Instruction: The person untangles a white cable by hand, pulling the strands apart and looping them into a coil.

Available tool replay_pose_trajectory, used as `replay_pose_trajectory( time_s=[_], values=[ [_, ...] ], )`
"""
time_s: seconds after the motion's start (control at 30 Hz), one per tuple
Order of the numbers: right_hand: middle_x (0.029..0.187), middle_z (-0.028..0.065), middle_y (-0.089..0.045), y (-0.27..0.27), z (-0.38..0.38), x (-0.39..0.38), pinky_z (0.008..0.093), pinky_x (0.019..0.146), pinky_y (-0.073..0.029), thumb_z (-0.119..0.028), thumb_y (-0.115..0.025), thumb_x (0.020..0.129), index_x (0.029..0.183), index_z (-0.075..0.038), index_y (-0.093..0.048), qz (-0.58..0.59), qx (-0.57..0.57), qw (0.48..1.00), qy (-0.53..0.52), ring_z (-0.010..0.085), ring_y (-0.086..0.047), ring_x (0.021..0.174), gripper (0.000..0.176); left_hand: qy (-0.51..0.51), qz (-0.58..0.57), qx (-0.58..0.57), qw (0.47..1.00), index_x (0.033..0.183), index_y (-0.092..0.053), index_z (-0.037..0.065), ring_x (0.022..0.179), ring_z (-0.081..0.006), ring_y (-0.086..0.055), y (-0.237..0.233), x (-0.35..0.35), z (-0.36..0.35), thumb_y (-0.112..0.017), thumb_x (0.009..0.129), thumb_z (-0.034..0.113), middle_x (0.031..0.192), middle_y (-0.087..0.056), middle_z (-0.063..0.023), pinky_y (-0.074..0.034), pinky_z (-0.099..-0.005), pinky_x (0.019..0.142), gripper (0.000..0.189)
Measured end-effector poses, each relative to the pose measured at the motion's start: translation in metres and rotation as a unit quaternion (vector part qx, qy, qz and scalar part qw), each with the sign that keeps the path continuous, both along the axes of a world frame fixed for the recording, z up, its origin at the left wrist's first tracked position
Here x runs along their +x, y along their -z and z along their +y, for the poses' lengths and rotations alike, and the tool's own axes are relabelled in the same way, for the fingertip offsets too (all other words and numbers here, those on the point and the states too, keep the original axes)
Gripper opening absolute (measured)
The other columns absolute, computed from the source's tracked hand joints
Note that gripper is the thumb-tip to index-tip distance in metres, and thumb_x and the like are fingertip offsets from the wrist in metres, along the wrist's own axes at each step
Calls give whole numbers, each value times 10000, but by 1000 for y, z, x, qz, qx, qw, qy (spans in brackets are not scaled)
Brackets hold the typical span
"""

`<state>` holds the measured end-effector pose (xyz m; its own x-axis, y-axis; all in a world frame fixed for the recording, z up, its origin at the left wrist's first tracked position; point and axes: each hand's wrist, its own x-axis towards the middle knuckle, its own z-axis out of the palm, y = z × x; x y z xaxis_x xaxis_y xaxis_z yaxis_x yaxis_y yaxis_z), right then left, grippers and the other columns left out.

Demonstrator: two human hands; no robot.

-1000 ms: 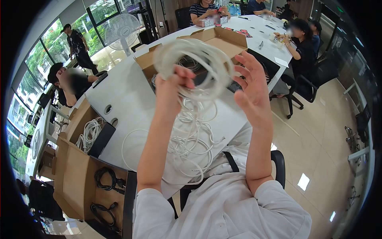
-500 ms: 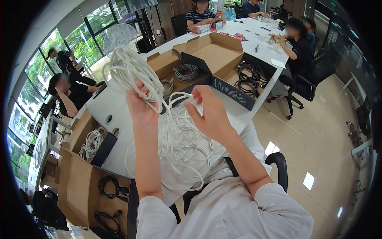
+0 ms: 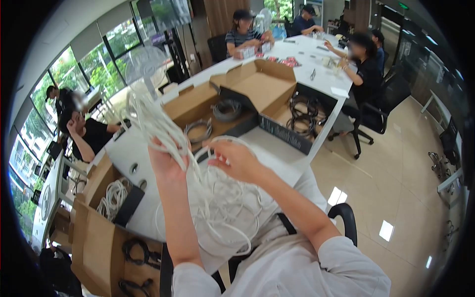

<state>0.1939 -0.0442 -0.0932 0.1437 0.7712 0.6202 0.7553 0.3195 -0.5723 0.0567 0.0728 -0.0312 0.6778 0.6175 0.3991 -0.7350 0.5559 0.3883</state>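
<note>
seemingly the left hand (image 3: 166,163) lifts white cable (image 3: 153,121) coil up-left.

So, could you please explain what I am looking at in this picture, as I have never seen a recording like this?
There is no machine here. A person wears a camera on the head, looking forward and down, so the rounded picture shows that person's own two arms. The left hand holds up a coil of white cable. The right hand pinches one strand of it, and loose loops hang down between the arms. Ahead is a white table with an open cardboard box, which holds grey cable coils and black cables. Other people sit at the far end.
</note>
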Motion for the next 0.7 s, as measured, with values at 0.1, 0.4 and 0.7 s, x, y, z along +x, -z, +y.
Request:
replay_pose_trajectory(
  time_s=[0.1, 0.4, 0.7],
  values=[
    [789, 129, -612, -11, 13, 8, 376, 636, -469, -225, -635, 849, 907, -44, -620, -51, 69, 996, 9, 304, -598, 697, 190, -4, 2, -6, 1000, 864, -556, 37, 588, -130, -503, -2, -1, 0, -636, 784, 70, 758, -512, -56, -414, -257, 534, 118],
    [706, 158, -612, -22, 1, 72, 426, 600, -441, -258, -585, 868, 749, -35, -648, -92, 37, 978, 185, 352, -584, 676, 260, -13, -145, 27, 989, 947, -594, 72, 764, -212, -623, 9, -60, 58, -576, 856, 221, 882, -630, -77, -522, -332, 648, 175],
    [525, 111, -570, 26, -28, 200, 353, 463, -388, -299, -623, 827, 650, 10, -650, 106, -71, 938, 323, 200, -538, 464, 357, -39, -332, -76, 940, 819, -527, 58, 535, -101, -380, -32, -131, 33, -616, 821, 32, 769, -528, -11, -363, -253, 525, 92]
  ],
)
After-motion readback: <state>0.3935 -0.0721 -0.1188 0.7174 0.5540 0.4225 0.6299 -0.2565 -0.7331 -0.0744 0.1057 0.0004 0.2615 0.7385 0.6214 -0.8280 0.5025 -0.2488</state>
